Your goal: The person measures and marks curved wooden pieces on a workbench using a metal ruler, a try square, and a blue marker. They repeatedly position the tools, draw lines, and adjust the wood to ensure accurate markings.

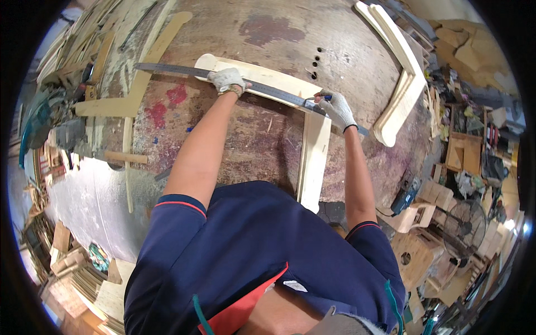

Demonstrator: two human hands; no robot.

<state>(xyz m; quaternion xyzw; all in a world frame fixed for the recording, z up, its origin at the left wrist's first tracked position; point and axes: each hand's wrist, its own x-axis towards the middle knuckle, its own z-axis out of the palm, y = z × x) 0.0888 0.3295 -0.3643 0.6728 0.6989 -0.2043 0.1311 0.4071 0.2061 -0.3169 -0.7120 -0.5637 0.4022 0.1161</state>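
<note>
A long steel ruler (268, 89) lies slantwise across an L-shaped pale wooden piece (276, 77), whose shorter arm comes down towards my body. My left hand (228, 79), in a white knit glove, presses the ruler onto the wood near its rounded left end. In my right hand (335, 109), also gloved, is a blue pen (324, 98), its tip by the ruler's edge near the corner of the wood. The ruler's right end sticks out past my right wrist, and its left end reaches over a tan angled template (134, 94).
Stacked angled wooden pieces (404, 83) lie at the workbench's (272, 29) right side. A wooden stick (125, 157) is at the left. Beyond the right edge are a blue power tool (406, 194), a fan (465, 226) and a wooden crate (462, 153).
</note>
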